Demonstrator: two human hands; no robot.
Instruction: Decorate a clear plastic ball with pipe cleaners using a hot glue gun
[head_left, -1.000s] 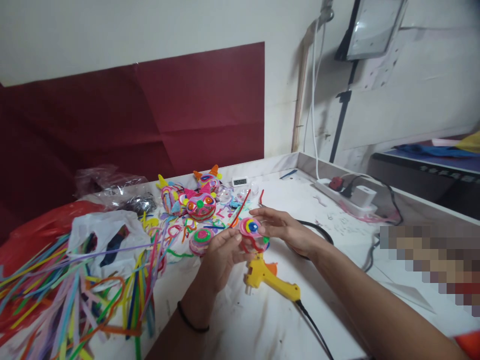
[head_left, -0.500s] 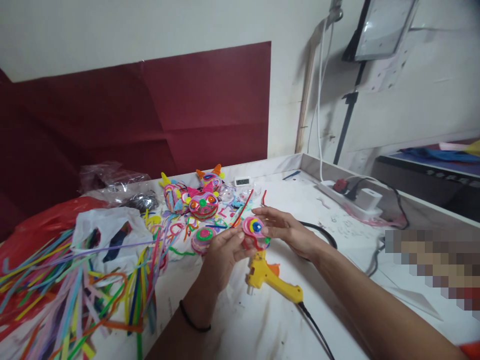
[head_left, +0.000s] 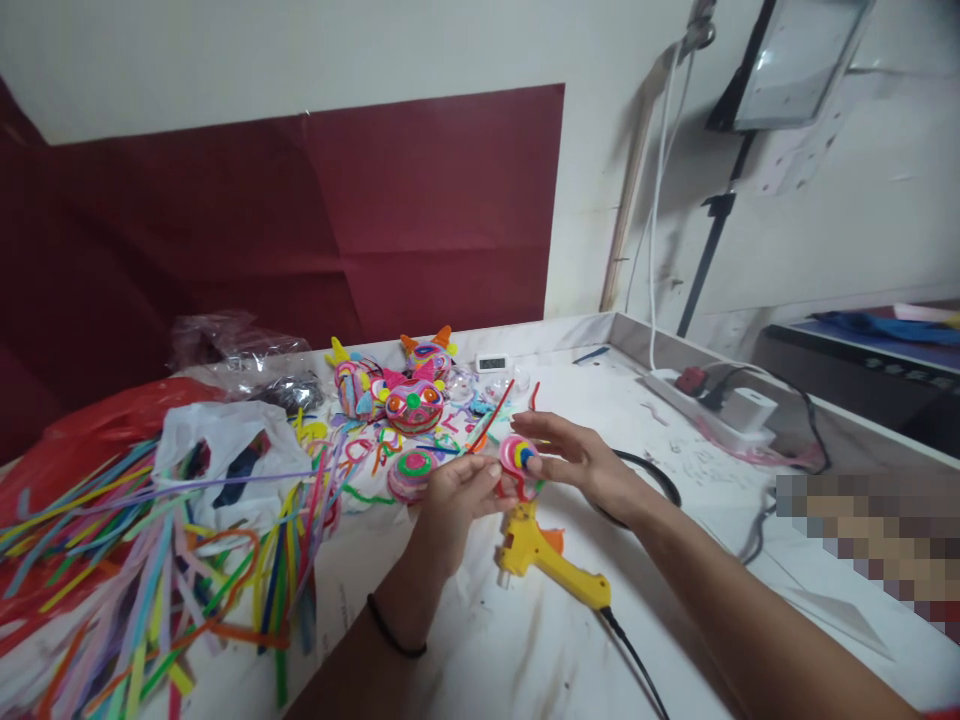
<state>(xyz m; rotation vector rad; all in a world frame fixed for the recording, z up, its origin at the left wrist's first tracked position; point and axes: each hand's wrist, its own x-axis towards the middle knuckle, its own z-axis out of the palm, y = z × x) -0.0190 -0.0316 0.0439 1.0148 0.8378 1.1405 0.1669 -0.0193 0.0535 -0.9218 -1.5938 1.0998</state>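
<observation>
Since half a second ago, everything on the table (head_left: 480, 650) sits farther right in the frame as the view shifts, and the round coiled piece (head_left: 516, 449) turns its blue centre more toward the right hand (head_left: 581, 465).

Raised rims edge the tabletop at the back and right, meeting in a corner right of centre; bare surface opens at lower centre and toward the right. Coloured fuzzy strips (head_left: 142, 600) (too many to count) fan across the lower left. Around them are three plastic bags: one red bag (head_left: 67, 440) at far left, its contents hidden; one white bag (head_left: 184, 440), something dark showing through its openings; one clear bag (head_left: 232, 345) behind, crumpled, with something dark and shiny beneath.

At centre, the left hand (head_left: 457, 500) pinches the round coiled piece by its left edge, above the table. A digit of the right hand touches the blue centre while other fingers extend above; whether it grips, I cannot tell. One yellow glue gun (head_left: 562, 575) lies just below the hands. Three decorated heads (head_left: 414, 402) cluster left of centre, with one pink-and-green disc (head_left: 414, 470) in front and one small digital display (head_left: 493, 363) behind, near the rear rim.
</observation>
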